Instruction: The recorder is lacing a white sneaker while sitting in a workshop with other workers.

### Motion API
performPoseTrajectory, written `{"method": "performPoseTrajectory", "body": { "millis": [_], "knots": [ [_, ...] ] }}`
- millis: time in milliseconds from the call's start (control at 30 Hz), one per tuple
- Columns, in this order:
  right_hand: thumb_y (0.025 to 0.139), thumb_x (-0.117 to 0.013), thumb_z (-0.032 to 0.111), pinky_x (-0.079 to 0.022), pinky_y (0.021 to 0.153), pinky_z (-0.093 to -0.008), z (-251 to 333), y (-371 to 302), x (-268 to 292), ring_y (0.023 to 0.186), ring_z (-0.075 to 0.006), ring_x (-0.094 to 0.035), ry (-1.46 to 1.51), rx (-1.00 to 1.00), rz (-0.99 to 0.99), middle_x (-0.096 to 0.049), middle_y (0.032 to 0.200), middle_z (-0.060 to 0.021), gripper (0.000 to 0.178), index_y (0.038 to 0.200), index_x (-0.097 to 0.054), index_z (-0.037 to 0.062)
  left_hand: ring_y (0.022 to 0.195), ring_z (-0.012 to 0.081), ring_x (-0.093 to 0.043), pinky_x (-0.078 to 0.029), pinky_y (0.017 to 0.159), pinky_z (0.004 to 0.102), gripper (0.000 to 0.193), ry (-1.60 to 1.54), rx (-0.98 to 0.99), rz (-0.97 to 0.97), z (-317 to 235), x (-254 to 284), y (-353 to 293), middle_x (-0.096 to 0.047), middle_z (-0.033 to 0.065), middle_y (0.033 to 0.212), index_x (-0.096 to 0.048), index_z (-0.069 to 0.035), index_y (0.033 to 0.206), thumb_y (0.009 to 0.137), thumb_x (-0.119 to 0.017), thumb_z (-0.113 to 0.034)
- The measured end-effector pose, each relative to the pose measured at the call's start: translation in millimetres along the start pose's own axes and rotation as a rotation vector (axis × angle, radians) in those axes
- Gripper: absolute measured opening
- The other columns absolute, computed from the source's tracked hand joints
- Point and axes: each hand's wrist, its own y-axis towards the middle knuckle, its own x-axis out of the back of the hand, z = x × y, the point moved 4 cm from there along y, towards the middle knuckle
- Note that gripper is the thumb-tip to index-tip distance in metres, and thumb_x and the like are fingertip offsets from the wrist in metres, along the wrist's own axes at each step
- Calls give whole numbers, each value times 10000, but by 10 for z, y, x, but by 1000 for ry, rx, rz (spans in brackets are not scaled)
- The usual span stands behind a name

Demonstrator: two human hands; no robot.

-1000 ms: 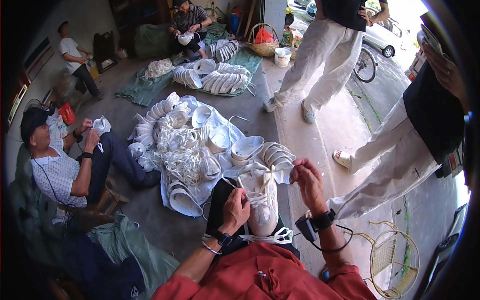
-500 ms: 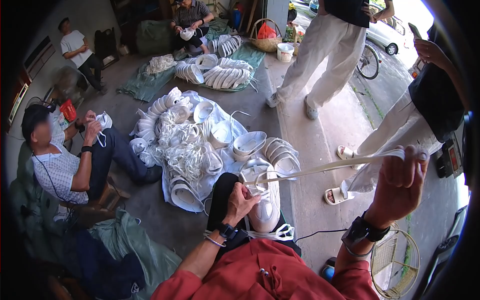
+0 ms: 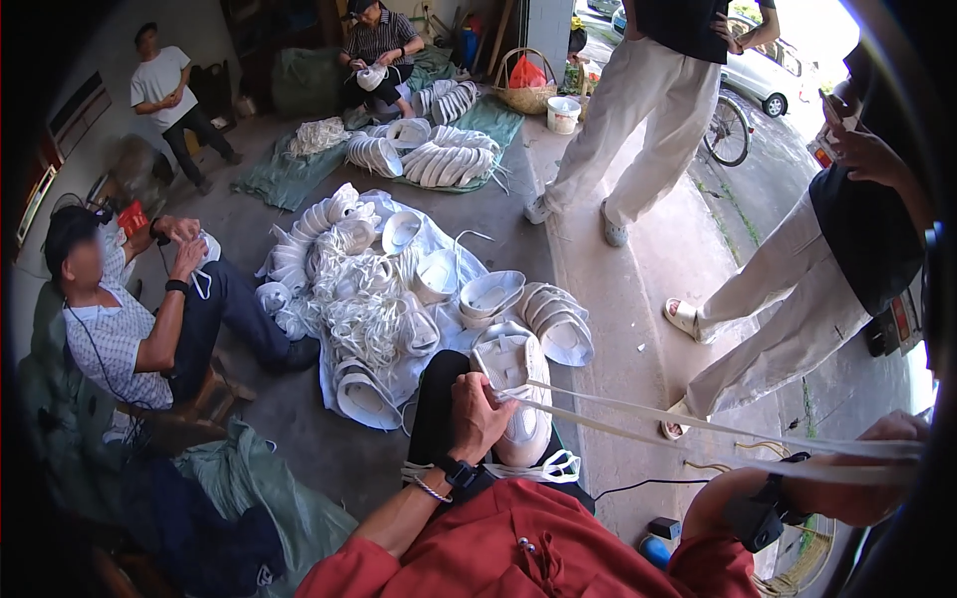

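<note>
We had a white shoe (image 3: 524, 445) on our lap, its toe pointing back toward us. Our left hand (image 3: 479, 414) was closed on its left edge, beside the lacing. Our right hand (image 3: 865, 476) (blurred, far out to the side) was clenched on the white lace (image 3: 638, 403), which ran from the shoe in two long strands. Past our knees, shoe uppers (image 3: 367, 284) lay heaped on a pale sheet (image 3: 379, 207).
</note>
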Motion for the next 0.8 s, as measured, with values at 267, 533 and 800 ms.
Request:
{"method": "performPoseTrajectory", "body": {
  "millis": [267,533,800],
  "knots": [
    [881,-470,152,-368,713,-301,-608,1272,1065,704,-139,-467,-1180,145,504,-451,764,-12,186,722,-519,69,1165,372,-424,-309,1004,467,471,-364,-673,266,-1256,126,-204,-484,161,1168,-437,-36,1198,803,-620,-216],
    [867,-438,84,-473,707,-294,272,1797,1935,610,-170,-532,-2011,240,113,-540,917,-122,313,1166,-439,-7,754,285,-551,-429,690,333,99,-598,-545,541,-1305,494,-449,-523,130,786,-498,5,931,895,-502,-87],
    [848,-519,54,-489,671,-273,1292,1199,3307,753,-130,-609,-2519,-473,-737,-666,865,-108,287,1123,-579,-3,740,198,-530,-416,747,329,272,-1192,-53,282,-1169,1033,166,-454,55,707,-432,-48,848,975,-362,-277]
  ]
}}
